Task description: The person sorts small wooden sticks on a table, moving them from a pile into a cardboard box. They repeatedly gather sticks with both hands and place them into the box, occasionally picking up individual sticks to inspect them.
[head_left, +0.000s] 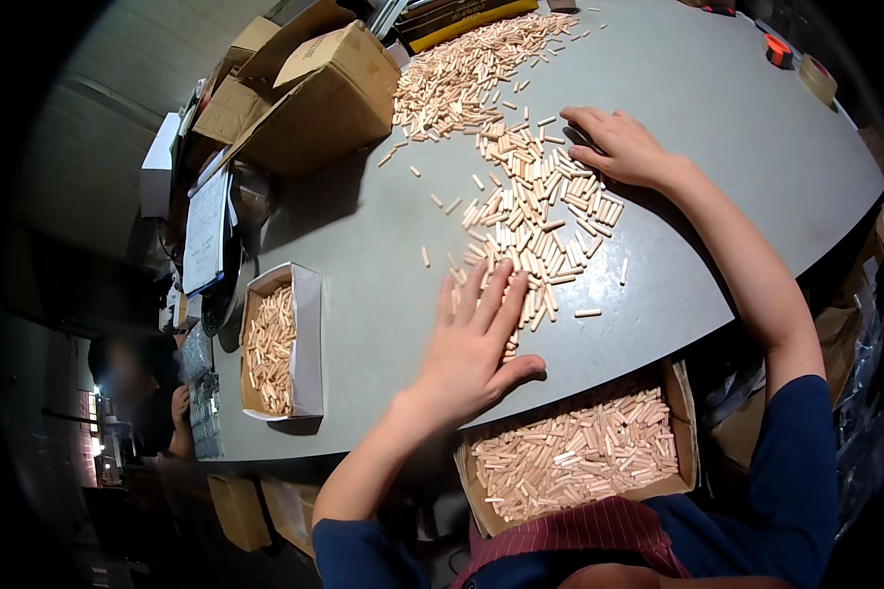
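Note:
Short wooden dowel pins [532, 187] lie spread in a loose band over the grey table [383, 294]. My left hand [476, 339] rests flat on the near end of that band, fingers spread, with some pins showing around and under the fingertips. Farther off, my right hand [619, 147] lies at the right edge of the pins, its fingers loosely stretched out and holding nothing I can see. Below the table's near edge, in front of my body, stands an open cardboard box [686, 432] filled with more dowel pins [580, 452].
A larger heap of dowel pins [452, 83] lies at the back beside a big cardboard carton [329, 98]. At left stands a white box [309, 344] of pins near a clipboard [206, 231]. A tape roll [817, 80] sits far right. Another person [142, 388] is at far left.

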`<action>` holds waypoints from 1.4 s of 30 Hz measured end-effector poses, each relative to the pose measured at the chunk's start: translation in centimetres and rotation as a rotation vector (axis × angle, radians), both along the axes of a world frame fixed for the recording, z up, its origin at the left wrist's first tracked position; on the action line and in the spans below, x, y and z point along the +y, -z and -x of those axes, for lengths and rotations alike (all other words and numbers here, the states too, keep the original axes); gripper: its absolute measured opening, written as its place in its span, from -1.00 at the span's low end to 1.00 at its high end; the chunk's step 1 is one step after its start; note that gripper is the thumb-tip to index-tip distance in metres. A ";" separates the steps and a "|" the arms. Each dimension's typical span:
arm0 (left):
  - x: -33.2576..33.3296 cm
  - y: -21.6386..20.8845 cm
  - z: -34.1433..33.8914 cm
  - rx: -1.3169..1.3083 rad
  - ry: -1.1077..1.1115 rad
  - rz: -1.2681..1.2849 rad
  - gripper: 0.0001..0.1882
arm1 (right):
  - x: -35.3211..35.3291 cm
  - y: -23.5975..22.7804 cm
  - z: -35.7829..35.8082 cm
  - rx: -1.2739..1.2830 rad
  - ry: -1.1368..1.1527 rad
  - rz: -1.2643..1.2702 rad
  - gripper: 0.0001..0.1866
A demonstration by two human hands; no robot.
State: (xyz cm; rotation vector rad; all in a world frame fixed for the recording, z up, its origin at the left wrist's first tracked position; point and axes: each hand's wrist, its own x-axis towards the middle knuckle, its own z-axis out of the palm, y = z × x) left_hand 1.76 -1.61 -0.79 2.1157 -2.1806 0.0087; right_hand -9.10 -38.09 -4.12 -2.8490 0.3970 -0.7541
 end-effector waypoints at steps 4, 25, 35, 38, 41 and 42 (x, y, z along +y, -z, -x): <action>0.8 0.3 -0.5 0.109 -0.028 -0.006 -0.03 | -0.2 -0.3 0.0 0.038 -0.032 -0.010 -0.52; -2.3 -0.6 1.5 0.306 -0.081 0.398 -0.57 | -0.3 -0.8 0.1 0.087 -0.037 -0.037 -0.54; -3.6 -0.4 1.4 0.322 -0.055 0.386 -0.73 | 0.0 -0.7 0.1 0.115 -0.017 0.007 -0.57; -3.6 -0.3 1.4 0.343 -0.056 0.396 -0.76 | -0.2 -0.7 0.1 0.108 -0.033 0.011 -0.57; -3.6 -0.3 1.5 0.326 -0.074 0.393 -0.80 | 0.0 -0.8 0.0 0.117 -0.028 -0.011 -0.57; -3.6 -0.3 1.7 0.305 -0.079 0.391 -0.82 | 0.0 -0.7 0.0 0.114 -0.024 -0.009 -0.58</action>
